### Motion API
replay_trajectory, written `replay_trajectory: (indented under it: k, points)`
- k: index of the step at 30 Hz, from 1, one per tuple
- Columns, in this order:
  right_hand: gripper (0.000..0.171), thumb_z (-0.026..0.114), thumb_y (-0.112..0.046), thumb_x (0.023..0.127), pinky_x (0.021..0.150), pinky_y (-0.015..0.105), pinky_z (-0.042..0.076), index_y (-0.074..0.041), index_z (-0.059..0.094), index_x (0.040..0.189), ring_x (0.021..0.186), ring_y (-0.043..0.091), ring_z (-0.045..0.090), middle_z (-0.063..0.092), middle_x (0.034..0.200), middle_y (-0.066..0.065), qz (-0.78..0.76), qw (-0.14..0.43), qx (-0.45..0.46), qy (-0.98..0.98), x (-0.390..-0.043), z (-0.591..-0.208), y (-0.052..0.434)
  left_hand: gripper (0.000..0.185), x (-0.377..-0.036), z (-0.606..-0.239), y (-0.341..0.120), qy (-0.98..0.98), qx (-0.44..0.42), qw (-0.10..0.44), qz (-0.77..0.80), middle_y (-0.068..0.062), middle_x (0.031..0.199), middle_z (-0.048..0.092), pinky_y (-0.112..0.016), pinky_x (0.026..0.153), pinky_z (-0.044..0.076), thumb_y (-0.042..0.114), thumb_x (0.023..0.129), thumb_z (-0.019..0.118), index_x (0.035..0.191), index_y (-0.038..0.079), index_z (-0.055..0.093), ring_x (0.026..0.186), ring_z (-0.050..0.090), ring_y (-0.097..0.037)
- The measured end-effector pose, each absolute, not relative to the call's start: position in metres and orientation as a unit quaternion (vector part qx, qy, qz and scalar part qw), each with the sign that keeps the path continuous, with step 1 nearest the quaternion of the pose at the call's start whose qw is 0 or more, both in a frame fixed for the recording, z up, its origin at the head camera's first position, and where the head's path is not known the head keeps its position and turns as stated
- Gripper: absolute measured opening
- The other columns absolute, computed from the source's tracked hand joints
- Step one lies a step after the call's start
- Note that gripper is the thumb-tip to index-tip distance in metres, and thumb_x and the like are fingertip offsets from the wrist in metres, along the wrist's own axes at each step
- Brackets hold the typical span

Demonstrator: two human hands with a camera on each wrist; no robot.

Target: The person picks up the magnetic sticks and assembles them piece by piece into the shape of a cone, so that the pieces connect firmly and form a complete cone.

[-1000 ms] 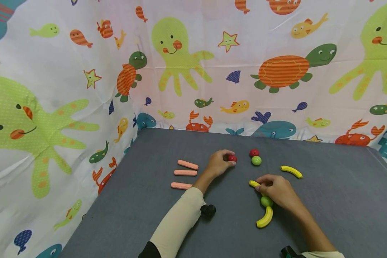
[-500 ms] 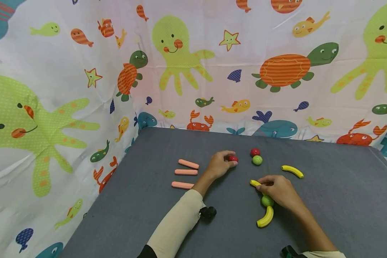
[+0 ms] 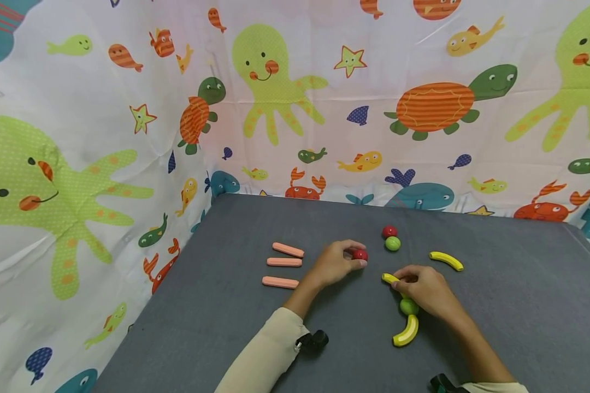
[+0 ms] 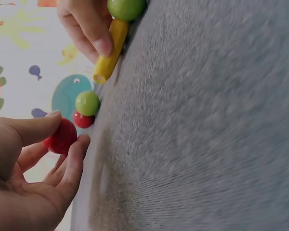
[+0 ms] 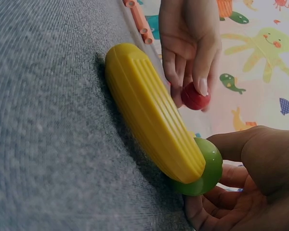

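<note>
Left hand [image 3: 335, 263]: thumb and fingers pinch a red ball [image 3: 359, 254] just above the grey tabletop [image 3: 496, 327]; compared with a second ago it sits nearer the person and the right hand.

Right hand [image 3: 425, 290]: fingers curled on a yellow banana piece [image 3: 388, 279], steadying it against a green ball [image 3: 408, 306]; position unchanged.

A second banana piece [image 3: 406, 332] touches that ball below.

Aside: red-green ball pair [image 3: 391, 238], third banana [image 3: 445, 260], three pink sticks [image 3: 283, 265].

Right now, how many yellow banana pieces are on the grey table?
3. One lies alone at the far right. One sits under the right hand, its tip showing. One lies nearest the person, below the green ball. The hands could hide more.
</note>
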State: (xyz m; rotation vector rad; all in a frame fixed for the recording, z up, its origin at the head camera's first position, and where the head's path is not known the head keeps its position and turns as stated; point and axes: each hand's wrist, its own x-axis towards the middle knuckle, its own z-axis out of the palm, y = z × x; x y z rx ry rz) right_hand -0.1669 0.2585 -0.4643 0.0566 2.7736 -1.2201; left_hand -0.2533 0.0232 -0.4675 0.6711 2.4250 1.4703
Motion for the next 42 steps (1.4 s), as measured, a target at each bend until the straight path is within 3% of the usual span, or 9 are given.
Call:
replay_trajectory:
  k: [10, 18, 33, 42]
  points:
    - [0.021, 0.078, -0.022, 0.096, 0.065, 0.030, 0.051, -0.006, 0.078, 0.109, 0.080, 0.017, 0.062, 0.074, 0.095, 0.003, -0.406, 0.054, 0.016, 0.912, -0.166, -0.463, 0.257, 0.035, -0.233, -0.473, 0.014, 0.813, 0.227, 0.116, 0.524, 0.001, 0.117, 0.074, -0.025, 0.086, 0.056, 0.023, 0.095, 0.083, 0.127, 0.015, 0.073, 0.096, 0.068, -0.006]
    - [0.032, 0.078, -0.023, 0.097, 0.068, 0.031, 0.051, -0.003, 0.074, 0.121, 0.085, 0.020, 0.061, 0.069, 0.097, 0.005, -0.401, 0.066, 0.022, 0.913, -0.165, -0.458, 0.254, 0.038, -0.224, -0.480, 0.013, 0.804, 0.218, 0.121, 0.540, 0.002, 0.115, 0.075, -0.023, 0.085, 0.056, 0.021, 0.093, 0.085, 0.128, 0.014, 0.073, 0.095, 0.070, -0.005]
    - [0.030, 0.078, -0.027, 0.098, 0.071, 0.033, 0.052, -0.007, 0.076, 0.120, 0.090, 0.020, 0.063, 0.072, 0.101, 0.003, -0.409, 0.076, 0.011, 0.909, -0.166, -0.456, 0.252, 0.039, -0.219, -0.484, 0.019, 0.798, 0.239, 0.111, 0.542, -0.002, 0.126, 0.075, -0.023, 0.086, 0.057, 0.020, 0.096, 0.081, 0.133, 0.009, 0.074, 0.101, 0.074, -0.009]
    - [0.027, 0.079, -0.026, 0.097, 0.068, 0.031, 0.050, -0.008, 0.077, 0.118, 0.086, 0.019, 0.062, 0.072, 0.096, 0.002, -0.412, 0.075, 0.004, 0.908, -0.165, -0.458, 0.251, 0.036, -0.217, -0.483, 0.020, 0.809, 0.245, 0.116, 0.522, -0.001, 0.123, 0.072, -0.022, 0.080, 0.054, 0.023, 0.096, 0.082, 0.131, 0.013, 0.076, 0.093, 0.069, -0.003]
